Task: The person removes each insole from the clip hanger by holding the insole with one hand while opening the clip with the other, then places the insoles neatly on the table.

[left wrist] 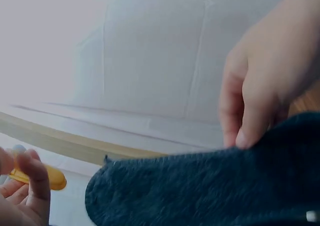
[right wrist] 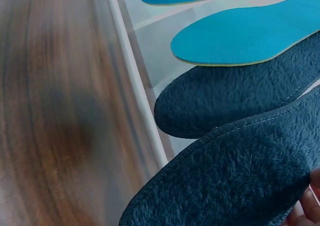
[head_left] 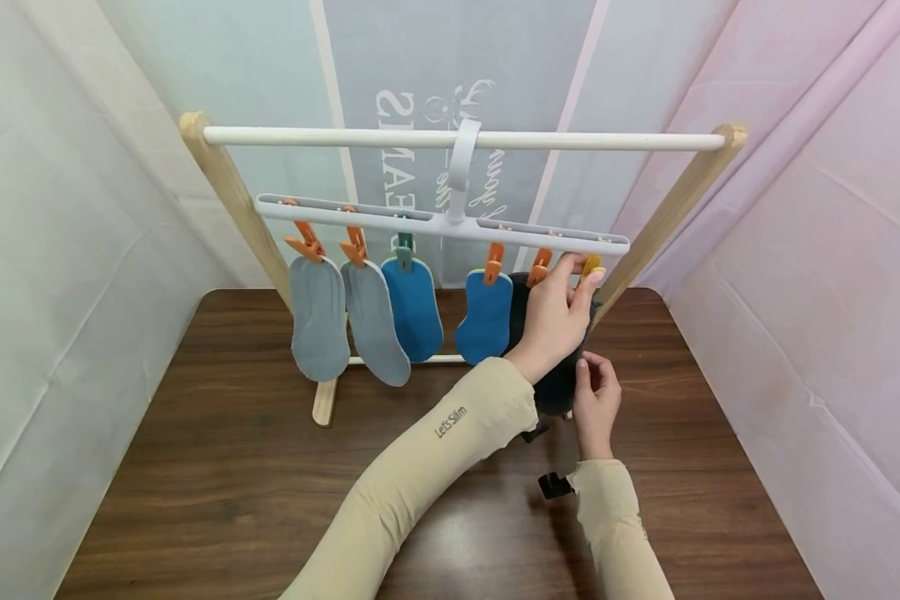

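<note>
Left hand [head_left: 557,315]: grip clamped on the yellow clip [head_left: 591,266] at the right end of the hanger [head_left: 450,224]. Right hand [head_left: 598,402]: grip clamped on a dark fleecy insole [right wrist: 235,171] by its edge, tip near the clip, visibly apart

The left arm [head_left: 420,467] slants up to the left grip [head_left: 553,317], pinching above the similarly pinching right grip [head_left: 598,404].
</note>
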